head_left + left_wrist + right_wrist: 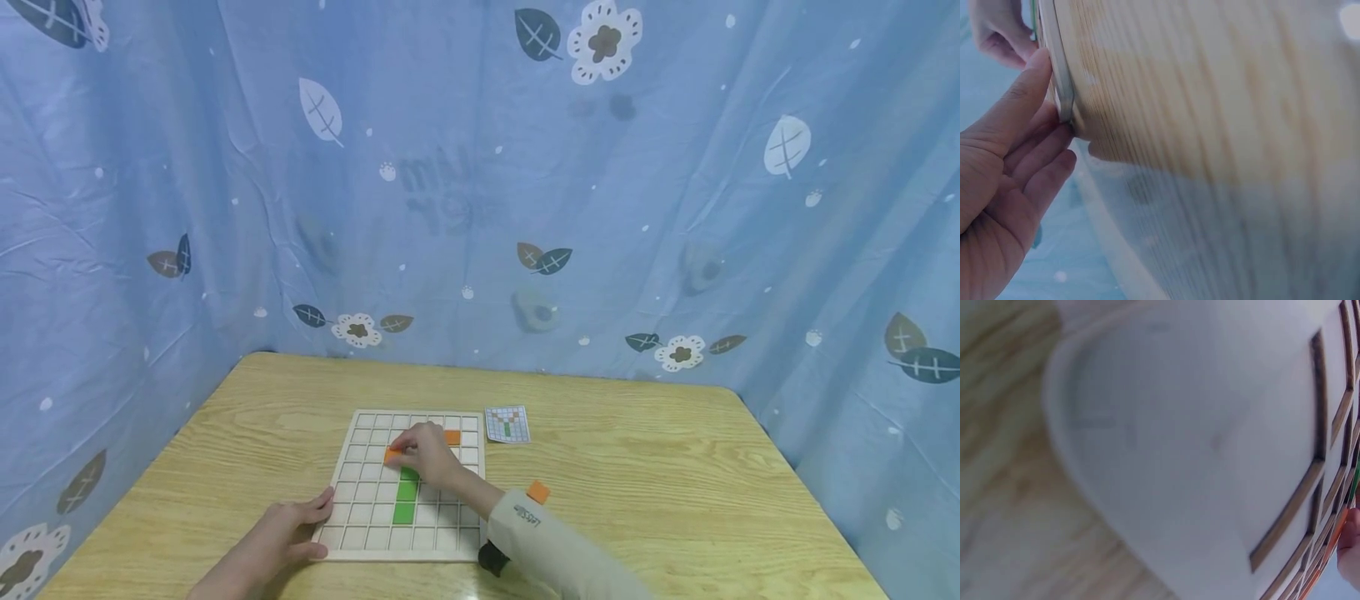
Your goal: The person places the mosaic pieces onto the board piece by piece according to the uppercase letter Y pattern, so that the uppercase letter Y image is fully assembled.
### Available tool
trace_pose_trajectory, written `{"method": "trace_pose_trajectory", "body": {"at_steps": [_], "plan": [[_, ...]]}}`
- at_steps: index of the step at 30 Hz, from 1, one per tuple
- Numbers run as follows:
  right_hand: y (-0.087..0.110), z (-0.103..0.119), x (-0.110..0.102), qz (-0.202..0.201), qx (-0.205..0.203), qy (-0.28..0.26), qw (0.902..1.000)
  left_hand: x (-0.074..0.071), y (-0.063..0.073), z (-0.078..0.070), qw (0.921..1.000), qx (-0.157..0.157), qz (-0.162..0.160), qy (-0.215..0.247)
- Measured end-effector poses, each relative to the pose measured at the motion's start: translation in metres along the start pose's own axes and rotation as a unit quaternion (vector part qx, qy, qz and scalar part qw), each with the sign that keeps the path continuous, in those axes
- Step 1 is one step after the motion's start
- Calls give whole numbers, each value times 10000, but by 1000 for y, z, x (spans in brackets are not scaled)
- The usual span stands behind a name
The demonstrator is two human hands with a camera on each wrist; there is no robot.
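A pale grid board [367, 490] lies on the table, with green square tiles [405, 491] in a column near its middle. My right hand [431, 454] reaches over the board, thumb and fingers pinching an orange tile [392, 456] at the upper end of that column. Another orange tile [452, 437] sits in a cell farther back on the right. My left hand [288, 531] holds the board's near-left edge, thumb and fingers apart; the left wrist view shows its thumb [1027, 84] against the frame. Part of the green column is hidden by the right hand.
A small printed card [507, 423] with a coloured grid pattern lies by the board's far right corner. One loose orange tile [537, 492] rests on the wooden table [637, 467], right of the board and beside the right sleeve. A blue patterned curtain [480, 208] surrounds the table.
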State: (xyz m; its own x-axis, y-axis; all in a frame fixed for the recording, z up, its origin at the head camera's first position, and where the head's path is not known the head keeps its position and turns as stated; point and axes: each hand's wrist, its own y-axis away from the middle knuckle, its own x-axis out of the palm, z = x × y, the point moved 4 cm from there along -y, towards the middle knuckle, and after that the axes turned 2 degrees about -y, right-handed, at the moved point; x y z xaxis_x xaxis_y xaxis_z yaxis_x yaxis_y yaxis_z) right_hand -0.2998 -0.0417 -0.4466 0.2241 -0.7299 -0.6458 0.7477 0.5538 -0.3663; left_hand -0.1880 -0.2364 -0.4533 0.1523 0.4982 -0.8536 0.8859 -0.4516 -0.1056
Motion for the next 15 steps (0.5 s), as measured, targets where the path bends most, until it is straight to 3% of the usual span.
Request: {"method": "trace_pose_trajectory", "body": {"at_steps": [15], "plan": [[-3,-4,1,-266,185,341,9989,-1,0,0,9999,105,37,-44]]}}
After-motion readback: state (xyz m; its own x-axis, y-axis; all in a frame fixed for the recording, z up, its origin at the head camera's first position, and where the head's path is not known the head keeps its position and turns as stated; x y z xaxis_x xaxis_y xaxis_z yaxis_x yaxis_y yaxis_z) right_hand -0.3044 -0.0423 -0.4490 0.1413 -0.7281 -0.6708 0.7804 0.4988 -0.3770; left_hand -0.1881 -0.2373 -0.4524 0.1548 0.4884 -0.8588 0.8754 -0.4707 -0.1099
